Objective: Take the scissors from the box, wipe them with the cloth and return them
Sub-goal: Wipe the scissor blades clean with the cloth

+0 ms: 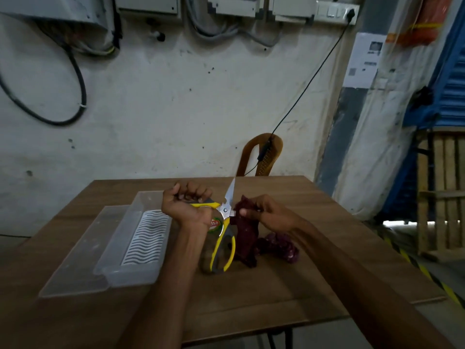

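My left hand (187, 206) grips one yellow-and-grey handle of the scissors (224, 217), held above the table with the blades spread apart. One blade points up and away; the other handle loop hangs down toward the table. My right hand (264, 210) pinches a dark maroon cloth (247, 233) against the second blade, just right of the pivot. The cloth's lower end trails onto the wooden table (289, 278). The clear plastic box (141, 238) with a wavy white insert lies to the left, with nothing else in it.
The box's clear lid (75, 260) lies flat beside the box on its left. A brown plastic chair (261, 154) stands behind the table's far edge, with a black cable hanging onto it. A wooden pallet and striped floor tape are on the right.
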